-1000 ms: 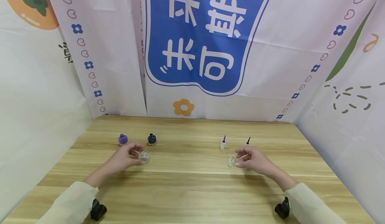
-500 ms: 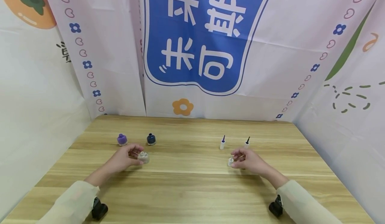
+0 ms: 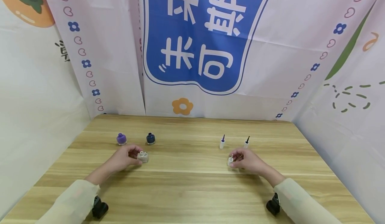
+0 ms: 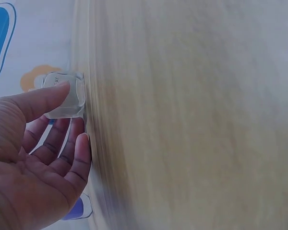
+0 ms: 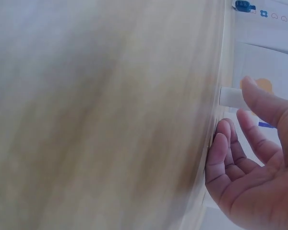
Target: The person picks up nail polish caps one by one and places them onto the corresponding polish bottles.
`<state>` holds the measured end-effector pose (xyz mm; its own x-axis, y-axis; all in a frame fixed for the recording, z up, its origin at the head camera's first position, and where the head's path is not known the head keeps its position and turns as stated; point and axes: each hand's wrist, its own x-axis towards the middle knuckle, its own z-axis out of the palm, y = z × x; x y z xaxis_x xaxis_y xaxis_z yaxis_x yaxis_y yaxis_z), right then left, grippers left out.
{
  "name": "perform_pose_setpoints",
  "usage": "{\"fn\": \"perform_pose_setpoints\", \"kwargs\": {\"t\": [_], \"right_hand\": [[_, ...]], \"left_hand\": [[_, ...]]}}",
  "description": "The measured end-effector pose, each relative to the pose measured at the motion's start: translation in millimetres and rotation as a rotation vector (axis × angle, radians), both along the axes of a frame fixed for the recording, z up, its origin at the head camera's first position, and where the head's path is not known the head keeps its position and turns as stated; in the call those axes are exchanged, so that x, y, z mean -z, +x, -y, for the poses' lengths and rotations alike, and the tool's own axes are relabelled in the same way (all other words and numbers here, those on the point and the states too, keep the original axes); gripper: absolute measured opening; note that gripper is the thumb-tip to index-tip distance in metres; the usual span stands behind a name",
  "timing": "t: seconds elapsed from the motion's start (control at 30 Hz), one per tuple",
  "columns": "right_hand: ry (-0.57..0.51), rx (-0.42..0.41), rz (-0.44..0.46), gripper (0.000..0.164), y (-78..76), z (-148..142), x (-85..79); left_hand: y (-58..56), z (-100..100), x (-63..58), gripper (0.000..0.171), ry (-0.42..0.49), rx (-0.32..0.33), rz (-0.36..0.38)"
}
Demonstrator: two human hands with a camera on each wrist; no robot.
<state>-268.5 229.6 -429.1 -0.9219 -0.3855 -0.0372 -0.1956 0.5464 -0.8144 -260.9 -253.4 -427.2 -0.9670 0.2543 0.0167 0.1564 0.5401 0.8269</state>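
My left hand holds a clear-white nail polish bottle with no cap on it, standing on the table. Its thumb lies across the face of the bottle in the left wrist view, and the other fingers curl behind. Across the table, my right hand has thumb and index finger around a white nail polish cap, which stands with its brush pointing up. The right wrist view shows the thumb overlapping this cap, while the lower fingers curl near the tabletop.
Behind the left hand stand an uncapped purple bottle and a dark blue bottle. A cap with a purple brush and one with a dark brush stand behind the right hand. Printed cloth surrounds the wooden table.
My right hand has moved left, and its thumb and fingertips have closed around the white cap. The left hand stays at the clear-white bottle.
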Motion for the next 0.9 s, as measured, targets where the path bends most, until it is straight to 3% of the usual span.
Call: {"fn": "perform_pose_setpoints", "kwargs": {"t": [0.9], "right_hand": [[0.022,-0.008,-0.001,0.018,4.1,4.2,-6.6]], "left_hand": [[-2.3,-0.7,-0.5,0.03,-0.041,0.002,-0.008]]}}
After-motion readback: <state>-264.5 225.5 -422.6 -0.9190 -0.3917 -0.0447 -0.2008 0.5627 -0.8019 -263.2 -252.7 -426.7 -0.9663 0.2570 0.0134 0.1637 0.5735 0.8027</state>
